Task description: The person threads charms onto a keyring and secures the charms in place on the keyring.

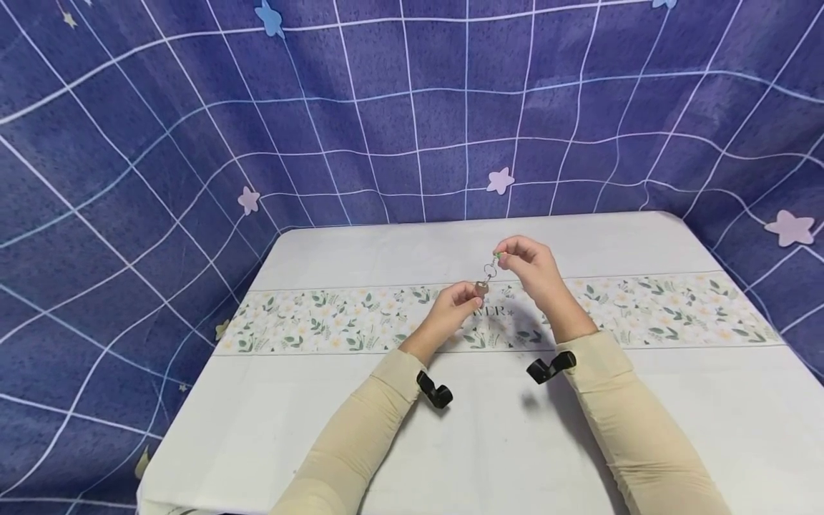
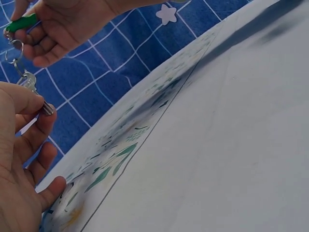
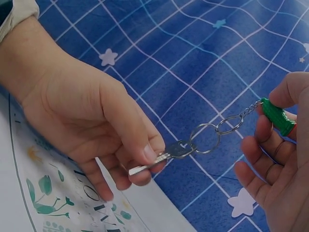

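My left hand [image 1: 450, 312] pinches a silver key [image 3: 175, 149] between thumb and fingers, over the printed band of the table. Linked metal rings [image 3: 205, 139] join the key to a short chain [image 3: 249, 109] and a small green charm [image 3: 276, 117]. That charm is pinched by my right hand [image 1: 533, 268], a little higher and farther right in the head view. Between the two hands the rings and chain hang in a slanting line. In the left wrist view the key's blade [image 2: 47, 107] sticks out past the left thumb, and the charm's near end is covered by right-hand fingers.
A white tablecloth [image 1: 270, 422] covers the table, with a band of printed leaves and flowers [image 1: 360, 322] across it. Blue grid-patterned fabric with stars [image 1: 386, 121] hangs behind and at both sides. Black strap pieces [image 1: 435, 390] stick out at the wrists.
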Motion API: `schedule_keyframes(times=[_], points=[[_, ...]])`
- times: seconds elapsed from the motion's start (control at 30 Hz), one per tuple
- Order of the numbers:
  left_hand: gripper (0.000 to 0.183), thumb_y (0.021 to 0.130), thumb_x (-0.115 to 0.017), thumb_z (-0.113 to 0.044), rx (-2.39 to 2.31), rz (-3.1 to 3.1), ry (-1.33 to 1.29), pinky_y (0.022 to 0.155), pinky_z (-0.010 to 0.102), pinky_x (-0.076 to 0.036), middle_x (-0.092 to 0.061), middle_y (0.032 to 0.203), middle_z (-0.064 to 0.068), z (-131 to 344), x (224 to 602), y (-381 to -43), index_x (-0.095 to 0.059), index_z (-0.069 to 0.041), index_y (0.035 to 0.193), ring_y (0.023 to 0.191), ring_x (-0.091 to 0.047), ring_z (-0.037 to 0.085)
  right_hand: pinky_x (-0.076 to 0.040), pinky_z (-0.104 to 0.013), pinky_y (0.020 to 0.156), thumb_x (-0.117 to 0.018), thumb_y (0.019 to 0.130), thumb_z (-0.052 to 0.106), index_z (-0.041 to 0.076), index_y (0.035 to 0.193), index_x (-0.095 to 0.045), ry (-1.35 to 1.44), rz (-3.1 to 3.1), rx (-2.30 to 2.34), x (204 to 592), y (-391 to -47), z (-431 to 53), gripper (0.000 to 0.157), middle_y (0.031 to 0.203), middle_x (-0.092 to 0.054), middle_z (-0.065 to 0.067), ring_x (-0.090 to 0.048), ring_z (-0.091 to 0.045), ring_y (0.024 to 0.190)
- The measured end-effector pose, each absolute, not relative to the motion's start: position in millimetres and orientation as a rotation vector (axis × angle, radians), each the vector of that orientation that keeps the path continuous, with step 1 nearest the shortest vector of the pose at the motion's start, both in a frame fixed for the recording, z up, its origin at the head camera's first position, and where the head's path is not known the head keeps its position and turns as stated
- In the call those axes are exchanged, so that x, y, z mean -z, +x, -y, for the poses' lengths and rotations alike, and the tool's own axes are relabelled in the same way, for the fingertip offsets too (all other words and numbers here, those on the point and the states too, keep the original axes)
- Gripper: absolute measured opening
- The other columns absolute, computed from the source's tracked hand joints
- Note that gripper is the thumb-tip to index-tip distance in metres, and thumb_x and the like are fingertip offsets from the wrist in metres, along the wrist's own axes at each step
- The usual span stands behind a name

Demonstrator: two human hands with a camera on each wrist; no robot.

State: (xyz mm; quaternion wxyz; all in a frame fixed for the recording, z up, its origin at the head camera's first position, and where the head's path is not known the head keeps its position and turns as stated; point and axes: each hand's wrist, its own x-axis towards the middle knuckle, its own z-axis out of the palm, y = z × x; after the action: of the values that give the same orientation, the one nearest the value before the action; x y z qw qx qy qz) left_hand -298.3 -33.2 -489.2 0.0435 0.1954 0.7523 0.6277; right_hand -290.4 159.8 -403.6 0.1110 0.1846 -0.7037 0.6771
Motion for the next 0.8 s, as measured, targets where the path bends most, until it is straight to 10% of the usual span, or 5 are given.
schedule_keyframes(times=[0.63, 0.8], points=[[0.013, 0.102, -0.058, -0.009, -2.038, -2.260, 0.482, 0.087, 0.033, -0.049, -0.065, 0.111, 0.021, 68.2, 488.0, -301.6, -0.066, 0.000, 0.107, 0.101, -0.060, 0.029, -0.041, -0.034, 0.093, -0.056, 0.093, 0.002, -0.005, 0.102, -0.065, 0.428, 2.266, -1.858, 410.9, -288.7, -174.0, 0.014, 0.103, -0.064, -0.006, -0.056, -0.013, 0.101], [0.015, 0.103, -0.058, -0.012, -2.004, -2.335, 0.495, 0.076, 0.030, -0.045, -0.063, 0.108, 0.029, 77.7, 490.9, -302.1, -0.066, 0.001, 0.105, 0.091, -0.055, 0.036, -0.044, -0.028, 0.077, -0.056, 0.097, 0.006, -0.007, 0.108, -0.064, 0.440, 2.381, -1.779, 420.0, -289.2, -179.1, 0.018, 0.110, -0.064, -0.010, -0.053, -0.011, 0.087]])
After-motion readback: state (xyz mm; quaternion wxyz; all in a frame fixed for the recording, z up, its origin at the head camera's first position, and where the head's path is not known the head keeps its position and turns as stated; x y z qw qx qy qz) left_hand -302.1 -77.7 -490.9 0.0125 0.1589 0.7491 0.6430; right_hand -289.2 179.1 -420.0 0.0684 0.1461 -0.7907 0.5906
